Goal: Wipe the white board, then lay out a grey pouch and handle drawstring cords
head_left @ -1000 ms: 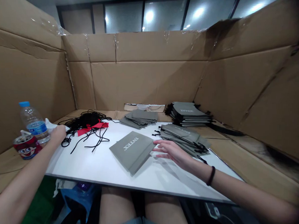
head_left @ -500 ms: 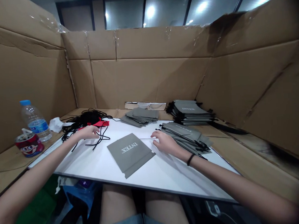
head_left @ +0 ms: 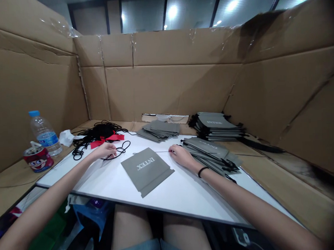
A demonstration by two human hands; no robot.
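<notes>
My left hand (head_left: 108, 151) is closed on a black cord (head_left: 124, 150), whose looped end sticks out to the right just above the white tabletop. In my right hand (head_left: 181, 155), finger and thumb pinch a thin dark wire (head_left: 154, 152) that points left, past the far corner of a grey bag (head_left: 147, 169). This flat bag, printed INTEX, lies turned at an angle between my hands, touched by neither. Just right of my right hand is a loose pile of grey bags with black cords (head_left: 209, 152).
A tangle of black cords (head_left: 101, 132) with a red strip (head_left: 106, 140) lies back left. Plain grey bags (head_left: 158, 129) and a tall corded stack (head_left: 215, 126) sit behind. A water bottle (head_left: 47, 135) and a red can (head_left: 38, 159) stand left. Cardboard walls (head_left: 171, 88) enclose the table (head_left: 186, 192).
My left hand has drawn a cord a little right and toward me from the tangle. My right fingers have closed on the wire, which now reaches further left. The bag has stayed in place.
</notes>
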